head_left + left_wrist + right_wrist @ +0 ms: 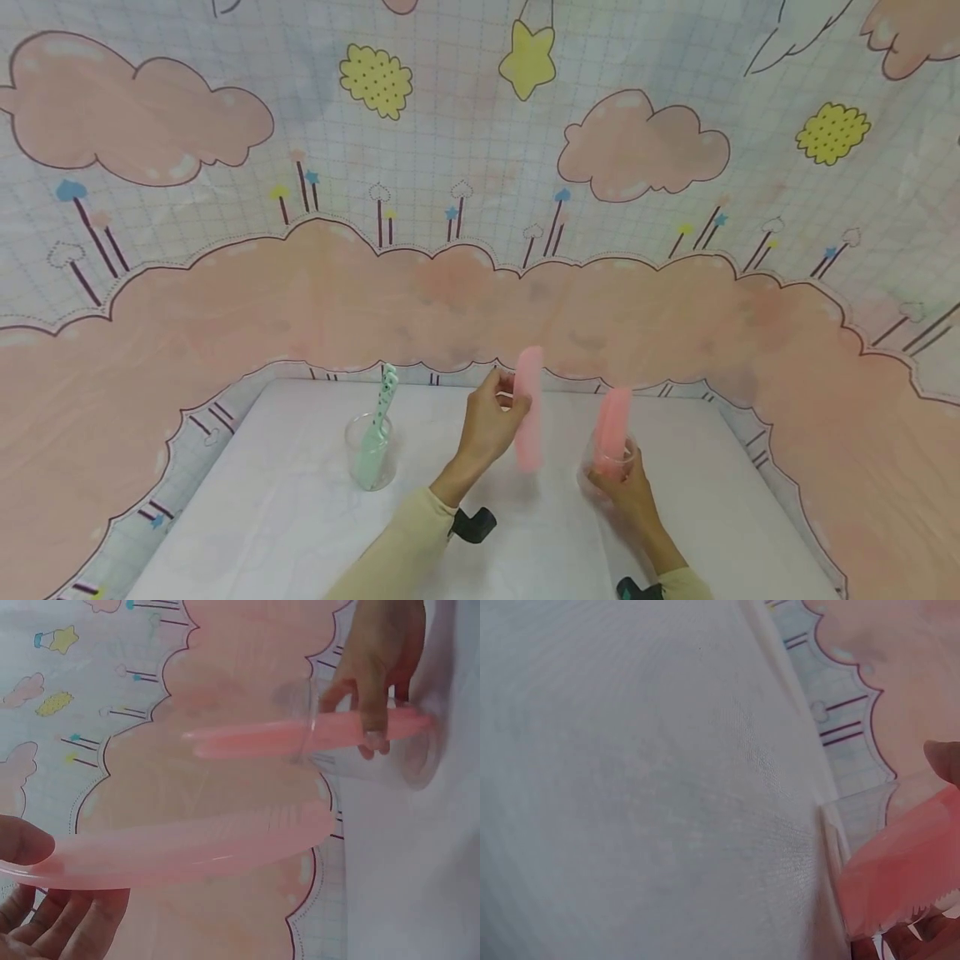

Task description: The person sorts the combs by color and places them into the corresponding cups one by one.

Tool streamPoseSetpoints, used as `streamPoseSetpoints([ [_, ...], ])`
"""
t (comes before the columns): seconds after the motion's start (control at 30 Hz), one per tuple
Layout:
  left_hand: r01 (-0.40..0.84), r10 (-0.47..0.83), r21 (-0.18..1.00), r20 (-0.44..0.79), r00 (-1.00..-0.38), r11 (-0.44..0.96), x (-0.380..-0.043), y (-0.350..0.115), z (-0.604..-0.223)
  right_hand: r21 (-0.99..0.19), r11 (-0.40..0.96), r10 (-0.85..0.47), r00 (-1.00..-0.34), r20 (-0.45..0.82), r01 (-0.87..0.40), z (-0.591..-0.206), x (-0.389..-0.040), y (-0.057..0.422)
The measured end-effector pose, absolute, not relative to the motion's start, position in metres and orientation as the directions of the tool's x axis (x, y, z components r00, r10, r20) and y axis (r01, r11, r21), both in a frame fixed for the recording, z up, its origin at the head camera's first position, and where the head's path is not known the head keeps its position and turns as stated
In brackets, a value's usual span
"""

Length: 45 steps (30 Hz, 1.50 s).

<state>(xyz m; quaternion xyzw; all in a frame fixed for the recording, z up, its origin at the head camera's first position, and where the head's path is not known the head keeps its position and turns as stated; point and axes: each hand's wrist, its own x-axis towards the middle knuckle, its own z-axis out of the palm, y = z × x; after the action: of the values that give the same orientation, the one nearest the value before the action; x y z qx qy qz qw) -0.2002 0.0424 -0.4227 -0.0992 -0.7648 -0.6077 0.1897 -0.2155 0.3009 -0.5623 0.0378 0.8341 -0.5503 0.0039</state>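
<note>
My left hand [491,417] pinches a flat pink comb [528,412] by its side, holding it upright above the table. In the left wrist view the comb spans the lower part, thumb on one face and fingers on the other. To the right, my right hand [628,492] grips a clear cup [590,477] standing on the table. At least two pink combs [613,423] stand in that cup and stick out above its rim. The right wrist view shows fine teeth along a pink comb [900,870] seen through the cup; most of the right hand is cut off there.
At the left of the white table [277,533] stands a second clear cup [352,446]. A mint-green utensil [381,412] with a dark-spotted handle leans in it; its exact kind cannot be told. A patterned cloth [450,308] with clouds hangs behind the table and along its sides.
</note>
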Motion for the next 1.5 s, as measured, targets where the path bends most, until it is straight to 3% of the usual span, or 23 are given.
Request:
streamPoseSetpoints([
  [0.4, 0.425, -0.087, 0.876, 0.453, -0.887, 0.226, -0.208, 0.063, -0.41, -0.894, 0.448, 0.059, -0.998, 0.012, 0.016, -0.564, -0.215, 0.3],
  [1.0, 0.468, -0.083, 0.874, 0.48, -0.873, 0.132, -0.22, 0.099, -0.4, -0.898, 0.438, 0.071, -0.997, -0.018, 0.047, -0.564, -0.218, 0.299],
  [1.5, 0.448, -0.034, 0.882, 0.457, -0.889, 0.143, -0.222, 0.13, -0.407, -0.897, 0.44, 0.072, -0.997, -0.022, 0.051, -0.567, -0.216, 0.301],
])
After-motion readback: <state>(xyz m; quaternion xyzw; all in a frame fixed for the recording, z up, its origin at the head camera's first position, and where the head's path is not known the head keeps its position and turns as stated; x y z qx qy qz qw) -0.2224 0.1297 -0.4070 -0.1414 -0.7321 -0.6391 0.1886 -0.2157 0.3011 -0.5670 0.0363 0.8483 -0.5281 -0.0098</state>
